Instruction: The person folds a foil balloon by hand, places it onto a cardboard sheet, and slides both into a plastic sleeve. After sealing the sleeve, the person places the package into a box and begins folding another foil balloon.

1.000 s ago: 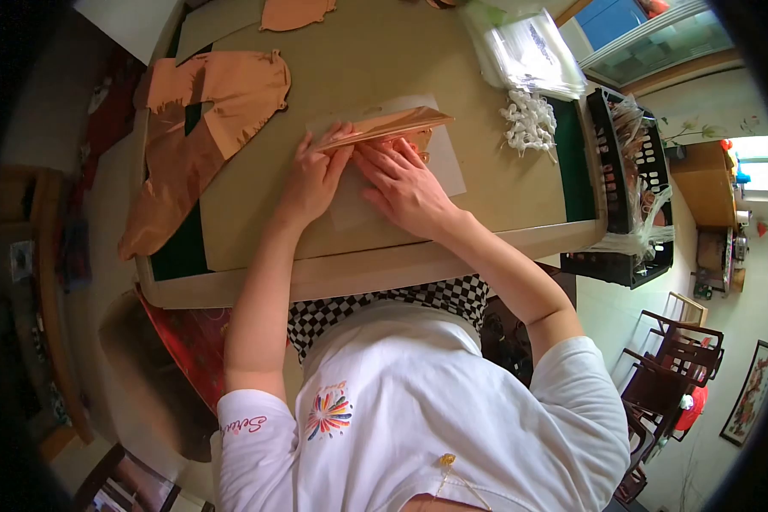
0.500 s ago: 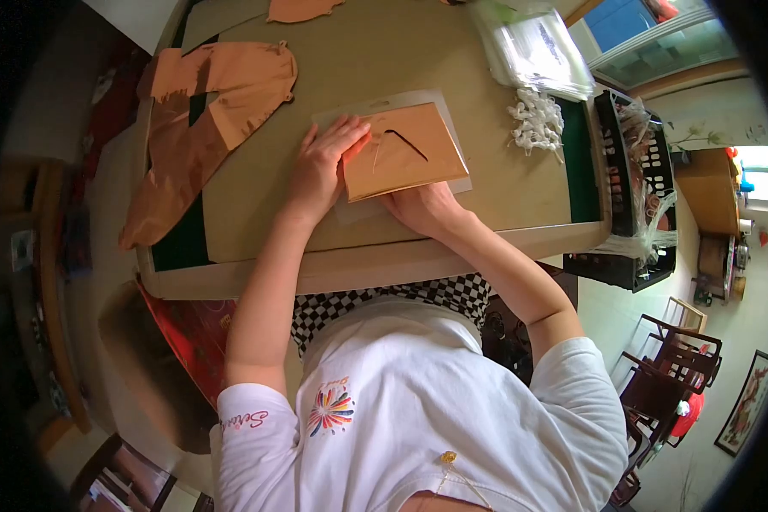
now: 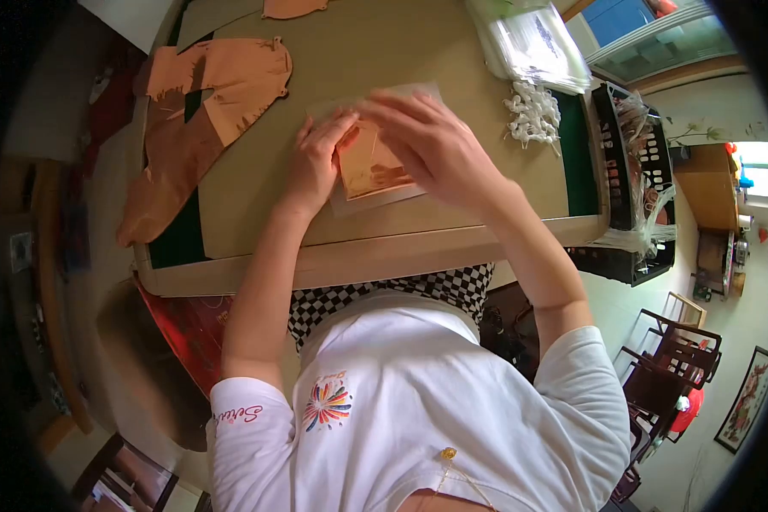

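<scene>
A folded sheet of shiny copper-coloured foil lies at the front middle of the table, partly hidden under both hands. Under it, the margin of a translucent plastic bag shows. My left hand is closed on the foil's left edge, with its fingers together near the upper corner. Across the top and right side of the foil reaches my right hand, palm down, its fingers stretched out and slightly blurred.
A large crumpled copper-coloured foil balloon lies at the table's left, another copper-coloured piece at the far edge. On the right are a stack of clear plastic bags, a white string bundle and a black crate beside the table.
My right hand has come out from beneath the foil's lower edge and moved up over its top. The foil now lies lower on the bag; my left hand stays at its left edge.
</scene>
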A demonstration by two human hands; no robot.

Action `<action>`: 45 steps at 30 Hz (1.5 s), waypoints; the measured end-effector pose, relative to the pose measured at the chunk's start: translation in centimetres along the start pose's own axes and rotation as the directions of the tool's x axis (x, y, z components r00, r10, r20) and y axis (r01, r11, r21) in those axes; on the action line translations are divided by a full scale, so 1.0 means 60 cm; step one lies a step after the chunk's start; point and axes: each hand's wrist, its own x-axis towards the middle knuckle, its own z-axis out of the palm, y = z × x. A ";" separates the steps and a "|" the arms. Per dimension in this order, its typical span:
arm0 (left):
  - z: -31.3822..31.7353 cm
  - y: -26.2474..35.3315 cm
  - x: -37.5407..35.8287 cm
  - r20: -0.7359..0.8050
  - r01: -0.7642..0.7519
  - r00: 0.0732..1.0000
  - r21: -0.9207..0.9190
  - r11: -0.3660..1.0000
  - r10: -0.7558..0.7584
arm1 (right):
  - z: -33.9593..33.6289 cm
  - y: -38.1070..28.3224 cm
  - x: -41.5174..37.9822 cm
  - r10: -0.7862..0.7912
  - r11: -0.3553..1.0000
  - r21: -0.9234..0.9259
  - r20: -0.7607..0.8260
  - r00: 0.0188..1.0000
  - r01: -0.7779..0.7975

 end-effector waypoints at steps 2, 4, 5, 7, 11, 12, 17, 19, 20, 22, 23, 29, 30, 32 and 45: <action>-0.007 0.011 0.003 -0.001 0.008 1.000 0.010 1.000 -0.008 | 0.066 0.074 0.003 -0.098 0.947 -0.307 0.011 0.995 0.096; -0.014 0.024 0.007 0.002 0.049 0.999 0.012 0.999 -0.049 | 0.108 0.108 -0.004 -0.119 0.908 -0.404 -0.002 0.993 0.108; -0.019 0.034 0.006 0.014 0.086 0.996 0.008 0.996 -0.086 | 0.121 0.112 -0.010 -0.086 0.934 -0.350 -0.032 0.996 0.069; -0.018 0.036 0.002 -0.047 0.142 0.989 -0.033 0.989 -0.143 | 0.132 0.112 -0.014 -0.049 0.952 -0.304 -0.053 0.997 0.031; -0.013 0.014 -0.004 -0.165 0.188 0.965 -0.104 0.977 -0.203 | 0.128 0.107 -0.016 -0.047 0.935 -0.353 -0.033 0.998 0.033; -0.015 0.011 -0.004 -0.152 0.202 0.965 -0.102 0.974 -0.216 | 0.126 0.106 -0.015 -0.046 0.930 -0.367 -0.024 0.999 0.034; -0.025 0.014 -0.003 -0.137 0.218 0.965 -0.067 0.974 -0.226 | 0.125 0.106 -0.015 -0.031 0.932 -0.360 0.017 0.999 0.035; -0.030 0.017 -0.002 -0.127 0.231 0.965 -0.017 0.973 -0.231 | 0.126 0.108 -0.014 -0.033 0.929 -0.368 0.033 0.999 0.043; -0.031 0.019 -0.002 -0.115 0.247 0.963 0.005 0.969 -0.245 | 0.124 0.106 -0.015 -0.036 0.927 -0.373 0.041 0.999 0.049; -0.035 0.022 -0.001 -0.101 0.258 0.961 0.014 0.966 -0.256 | 0.123 0.103 -0.016 -0.033 0.924 -0.379 0.052 0.998 0.050; -0.037 0.021 0.000 -0.098 0.254 0.963 0.002 0.967 -0.252 | 0.123 0.103 -0.016 -0.026 0.924 -0.380 0.055 0.998 0.045; -0.038 0.012 -0.003 -0.089 0.234 0.968 -0.021 0.972 -0.235 | 0.123 0.104 -0.014 -0.014 0.933 -0.359 0.060 0.998 0.035; -0.035 0.010 -0.002 -0.102 0.219 0.970 -0.025 0.975 -0.221 | 0.123 0.105 -0.015 -0.010 0.933 -0.359 0.064 0.998 0.033; -0.034 0.010 0.001 -0.090 0.203 0.975 0.013 0.979 -0.201 | 0.123 0.107 -0.015 -0.013 0.929 -0.367 0.074 0.997 0.040; -0.034 0.036 0.003 -0.192 0.173 0.970 0.129 0.976 -0.147 | 0.122 0.103 -0.011 -0.051 0.915 -0.396 0.079 0.996 0.079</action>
